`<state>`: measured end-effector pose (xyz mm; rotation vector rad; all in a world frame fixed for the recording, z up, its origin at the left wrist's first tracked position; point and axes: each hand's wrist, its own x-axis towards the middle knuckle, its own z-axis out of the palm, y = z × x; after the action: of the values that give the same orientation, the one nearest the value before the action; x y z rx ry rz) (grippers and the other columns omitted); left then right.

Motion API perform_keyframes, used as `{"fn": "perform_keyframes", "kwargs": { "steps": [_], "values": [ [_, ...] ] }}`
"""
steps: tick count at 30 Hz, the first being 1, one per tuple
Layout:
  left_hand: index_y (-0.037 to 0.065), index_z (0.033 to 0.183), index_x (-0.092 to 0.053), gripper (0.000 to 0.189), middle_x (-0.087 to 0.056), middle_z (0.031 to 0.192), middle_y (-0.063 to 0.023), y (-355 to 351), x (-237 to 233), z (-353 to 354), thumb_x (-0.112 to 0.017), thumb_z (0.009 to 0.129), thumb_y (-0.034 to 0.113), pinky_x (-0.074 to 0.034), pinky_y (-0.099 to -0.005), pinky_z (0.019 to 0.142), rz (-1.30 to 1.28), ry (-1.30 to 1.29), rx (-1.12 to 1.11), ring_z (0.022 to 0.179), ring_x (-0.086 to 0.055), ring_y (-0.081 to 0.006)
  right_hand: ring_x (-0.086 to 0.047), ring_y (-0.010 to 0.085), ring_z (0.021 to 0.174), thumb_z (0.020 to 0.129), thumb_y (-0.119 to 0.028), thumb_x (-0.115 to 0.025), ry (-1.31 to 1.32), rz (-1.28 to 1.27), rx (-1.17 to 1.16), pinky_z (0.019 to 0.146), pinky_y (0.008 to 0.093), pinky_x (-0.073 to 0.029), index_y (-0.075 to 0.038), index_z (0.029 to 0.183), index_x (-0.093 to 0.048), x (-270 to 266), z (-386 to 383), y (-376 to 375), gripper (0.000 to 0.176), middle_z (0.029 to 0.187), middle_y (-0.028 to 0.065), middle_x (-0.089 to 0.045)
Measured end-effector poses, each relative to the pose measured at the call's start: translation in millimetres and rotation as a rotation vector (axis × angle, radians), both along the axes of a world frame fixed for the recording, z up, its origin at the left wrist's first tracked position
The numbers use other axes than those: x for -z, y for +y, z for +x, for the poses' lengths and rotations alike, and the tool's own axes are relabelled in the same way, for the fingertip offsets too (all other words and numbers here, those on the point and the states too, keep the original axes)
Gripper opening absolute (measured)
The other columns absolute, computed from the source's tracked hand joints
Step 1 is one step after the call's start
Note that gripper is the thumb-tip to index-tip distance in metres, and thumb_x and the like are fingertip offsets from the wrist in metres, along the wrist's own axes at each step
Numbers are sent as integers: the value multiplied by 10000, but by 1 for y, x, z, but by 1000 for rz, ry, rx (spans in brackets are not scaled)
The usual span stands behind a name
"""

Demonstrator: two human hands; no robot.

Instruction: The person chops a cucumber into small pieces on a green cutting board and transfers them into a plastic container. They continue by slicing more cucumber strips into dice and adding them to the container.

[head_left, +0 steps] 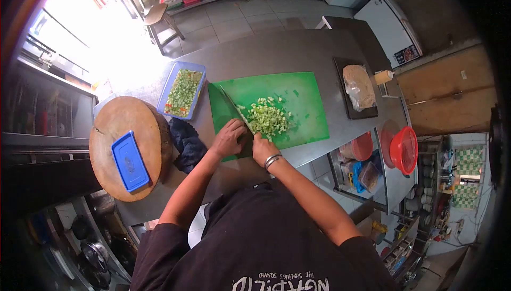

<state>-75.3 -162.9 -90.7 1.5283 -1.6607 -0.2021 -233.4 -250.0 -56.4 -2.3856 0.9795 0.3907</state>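
My right hand [262, 148] is closed around the handle of a kitchen knife [234, 106], its blade pointing up and left across the green cutting board [308, 94]. Against the blade's right side lies a heap of chopped pale-green vegetable [269, 118], with scattered bits around it. On the other side of the knife, my left hand [229, 138] rests at the board's near-left part, fingers bent and together close to the blade. Whatever may be under those fingers is hidden. A plastic tub [183, 91] of diced green vegetable with some orange bits stands left of the board.
A blue lid [131, 161] lies on a round wooden block [106, 126] at left, beside a dark cloth [186, 144]. To the right, a dark tray [343, 91] bears a plastic-wrapped beige item. A red basket [404, 151] sits at the steel table's [234, 51] right end.
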Motion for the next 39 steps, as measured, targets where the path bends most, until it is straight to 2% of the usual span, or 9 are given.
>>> {"fn": "perform_keyframes", "kwargs": {
  "steps": [7, 13, 15, 23, 28, 33, 35, 37, 39],
  "values": [
    [31, 921, -588, 265, -582, 1028, -159, 9, -10, 0, -741, 704, 23, -495, -440, 896, 31, 80, -51, 1028, -570, -377, -674, 449, 1050, 932, -88, -458, 155, 51, -81, 916, 511, -544, 59, 1192, -490, -73, 13, -13, 300, 1079, 326, -678],
    [27, 936, -600, 228, -578, 1022, -170, 8, 7, 1, -691, 727, 27, -498, -427, 923, 29, 15, -42, 1059, -566, -373, -696, 458, 956, 947, -89, -454, 26, 30, 30, 836, 522, -566, 66, 1201, -476, -3, -1, 11, 298, 1011, 314, -695],
    [26, 936, -600, 231, -579, 1023, -170, 6, 6, 5, -689, 724, 24, -499, -423, 924, 34, -9, -45, 1064, -567, -372, -702, 462, 912, 951, -81, -448, -5, 7, 39, 802, 529, -571, 69, 1202, -471, -6, 3, 9, 294, 976, 309, -700],
    [22, 932, -615, 263, -595, 1030, -152, 9, -5, 0, -708, 691, -28, -504, -433, 909, -48, 38, -112, 1043, -583, -377, -675, 449, 1063, 934, -92, -475, 147, 37, -82, 916, 503, -548, 78, 1199, -477, -71, 16, -6, 315, 1078, 322, -684],
    [19, 950, -623, 261, -600, 1033, -156, 9, 12, 1, -701, 703, -9, -496, -437, 932, -35, 10, -76, 1058, -582, -378, -690, 475, 958, 938, -86, -465, 18, 41, 38, 843, 546, -562, 72, 1248, -458, -1, 3, 14, 348, 1038, 320, -690],
    [20, 950, -621, 270, -601, 1033, -157, 8, 7, 1, -688, 690, -6, -494, -441, 935, 2, 39, -86, 1068, -577, -377, -684, 470, 992, 931, -93, -472, 38, 39, 7, 871, 534, -555, 69, 1234, -474, -14, 10, 4, 344, 1045, 313, -693],
    [27, 895, -601, 239, -591, 1001, -153, 9, 6, 1, -693, 683, -34, -494, -429, 872, -61, 99, -141, 996, -585, -374, -681, 469, 1003, 928, -95, -475, 64, 42, -5, 881, 529, -553, 72, 1226, -480, -35, 15, -3, 341, 1045, 311, -694],
    [31, 880, -587, 232, -585, 990, -155, 10, 1, 2, -688, 682, -36, -492, -428, 862, -56, 110, -148, 983, -583, -374, -678, 464, 1023, 922, -92, -478, 111, 53, -45, 901, 518, -548, 78, 1211, -490, -57, 18, -4, 335, 1047, 306, -697],
    [34, 865, -574, 226, -580, 980, -157, 10, 2, 2, -683, 681, -38, -491, -426, 851, -50, 125, -154, 970, -580, -374, -680, 466, 1014, 926, -94, -476, 103, 50, -46, 897, 522, -548, 77, 1217, -483, -53, 16, -2, 338, 1045, 311, -694]
  ]
}}
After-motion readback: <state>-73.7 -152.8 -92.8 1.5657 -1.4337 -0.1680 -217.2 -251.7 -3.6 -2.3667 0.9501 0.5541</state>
